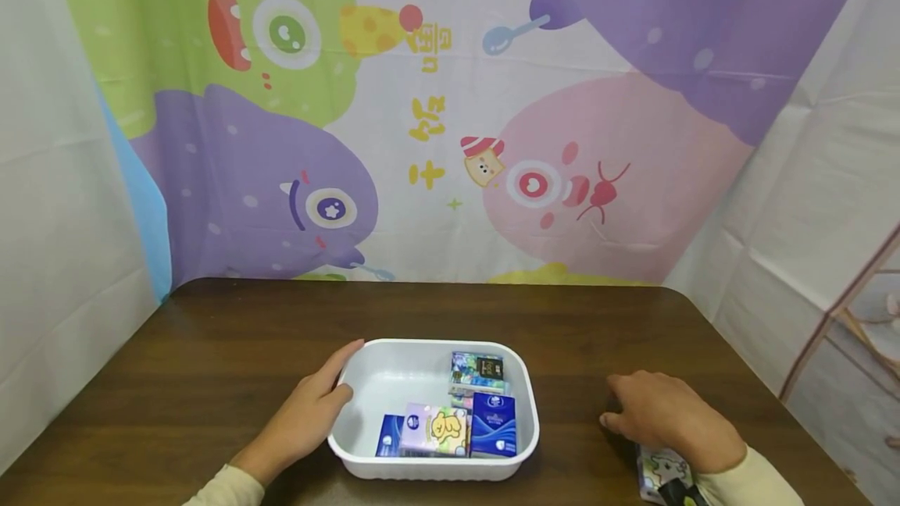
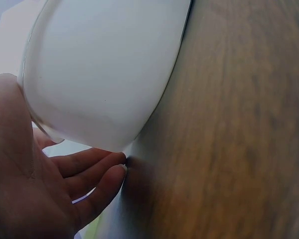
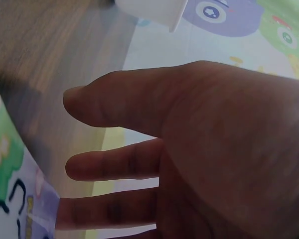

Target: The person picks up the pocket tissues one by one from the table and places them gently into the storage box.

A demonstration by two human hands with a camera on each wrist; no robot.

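Observation:
A white plastic basin (image 1: 433, 468) stands on the table with several small pocket tissue packs inside. A lilac bear pack (image 1: 436, 429) lies at the front, between blue packs (image 1: 494, 424); a dark patterned pack (image 1: 476, 372) lies behind. At the basin's left side, my left hand (image 1: 305, 416) holds the rim with the thumb over it, other fingers (image 2: 97, 179) stretched along the outside. To the right, my right hand (image 1: 664, 416) hovers over the table, thumb and fingers apart, holding nothing. Partly under its wrist is a cartoon tissue pack (image 1: 661, 471), also at the right wrist view's left edge.
The brown wooden table (image 1: 232, 350) ends at a printed cartoon curtain (image 1: 436, 240) at the back. Pale cloth sides (image 1: 63, 256) close in on the left and right. A dark strap (image 1: 680, 493) shows at my right wrist.

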